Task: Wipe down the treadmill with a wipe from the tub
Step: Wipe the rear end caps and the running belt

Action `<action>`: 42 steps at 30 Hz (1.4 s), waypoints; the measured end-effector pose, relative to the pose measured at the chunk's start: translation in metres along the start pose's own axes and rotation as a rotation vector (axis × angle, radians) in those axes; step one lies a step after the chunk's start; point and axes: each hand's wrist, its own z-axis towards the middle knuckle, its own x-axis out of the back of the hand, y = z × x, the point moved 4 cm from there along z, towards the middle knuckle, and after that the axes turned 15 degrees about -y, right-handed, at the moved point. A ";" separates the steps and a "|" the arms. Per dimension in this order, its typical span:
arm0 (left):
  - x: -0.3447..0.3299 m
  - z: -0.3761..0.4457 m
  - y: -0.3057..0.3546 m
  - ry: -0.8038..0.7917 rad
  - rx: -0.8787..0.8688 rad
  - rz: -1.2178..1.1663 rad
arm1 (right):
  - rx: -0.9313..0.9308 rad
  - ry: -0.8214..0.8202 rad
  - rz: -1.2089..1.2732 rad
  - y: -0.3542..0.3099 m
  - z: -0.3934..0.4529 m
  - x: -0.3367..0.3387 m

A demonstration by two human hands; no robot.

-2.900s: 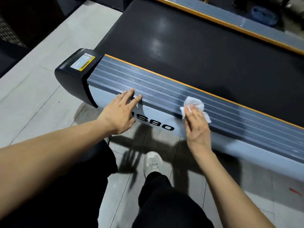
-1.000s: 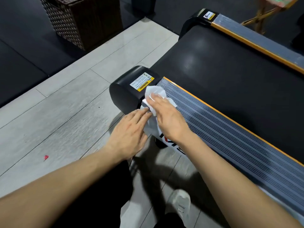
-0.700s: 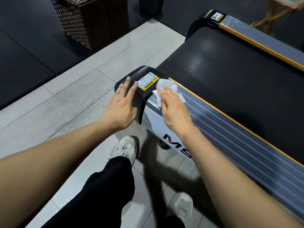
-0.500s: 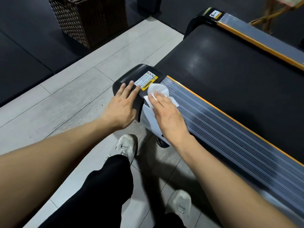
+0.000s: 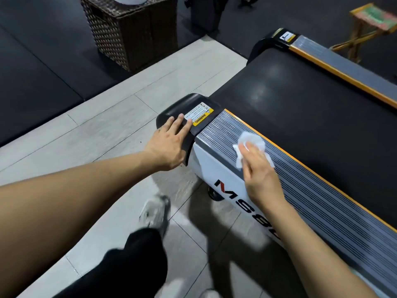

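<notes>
**Wipe travels up the treadmill's side rail**

A dark woven wicker basket [image 5: 131,33] stands on the black rubber floor mat [image 5: 38,67] beyond the pale grey floor tiles [image 5: 103,134], well apart from the machine. A small wooden stool with a green-and-red top [image 5: 369,20] stands past the far rail. Nothing lies on the grey ribbed side rail [image 5: 300,186] ahead of the cloth; the black running belt [image 5: 311,112] beside it is bare. Below, a black trouser leg [image 5: 129,265] and a blurred white shoe [image 5: 153,214] stand on the tiles next to the white side panel with black lettering [image 5: 227,186].

The left hand [image 5: 169,145] lies flat on the black plastic end cap [image 5: 182,108], its fingers [image 5: 179,123] straight and close together, the tips just touching the edge of the yellow-and-white warning label [image 5: 198,116]. It grasps nothing. The right hand [image 5: 260,175] presses the crumpled white wipe [image 5: 250,140] onto the ribbed rail; its fingers [image 5: 249,150] look extended over the cloth rather than curled round it, though motion blur makes the thumb hard to read.

Half a second ago the wipe sat right against the end cap, next to the label; it is now further along the rail, away from the cap. The left hand has stayed on the cap.
</notes>
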 end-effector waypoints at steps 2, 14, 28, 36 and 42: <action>0.003 0.002 -0.001 0.045 -0.015 0.036 | 0.047 -0.023 0.008 -0.016 0.042 -0.001; 0.021 -0.005 -0.046 0.095 -0.081 -0.468 | 0.267 -0.089 -0.283 -0.085 0.150 -0.048; 0.029 0.005 -0.059 0.156 -0.105 -0.445 | 0.493 -0.203 -0.275 -0.091 0.145 -0.038; 0.035 0.017 -0.051 0.219 -0.072 -0.358 | 0.348 -0.061 0.038 -0.056 0.157 -0.002; 0.062 0.039 -0.046 0.207 -0.016 -0.328 | 0.121 0.186 -0.202 -0.042 0.176 0.009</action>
